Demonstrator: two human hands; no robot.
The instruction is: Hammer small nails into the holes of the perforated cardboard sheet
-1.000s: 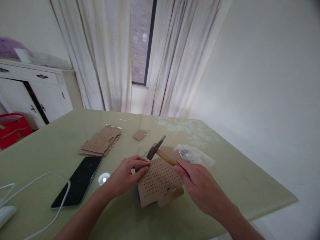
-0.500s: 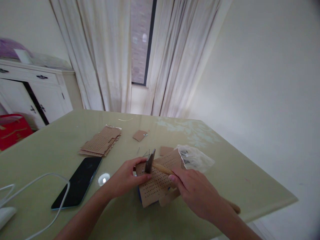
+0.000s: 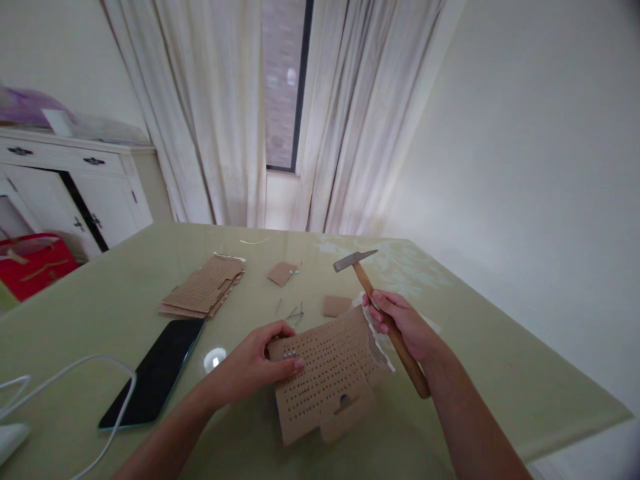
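Observation:
My left hand is closed on the left edge of a perforated cardboard piece, thumb lying across the top. Rows of small holes cover the cardboard, and a few shiny nail heads show near my thumb. A folded flap sticks out at its front. My right hand grips the wooden handle of a hammer, its metal head raised beyond the cardboard's far right corner. Several loose nails lie on the table just behind the cardboard.
Perforated cardboard sheets are stacked at the left, behind a black phone crossed by a white cable. Small cardboard pieces lie farther back and by the right hand. A clear plastic bag is partly hidden behind my right hand.
My right hand has lifted the hammer up and right, away from the cardboard. The cardboard now tilts more toward me, still held by my left hand.

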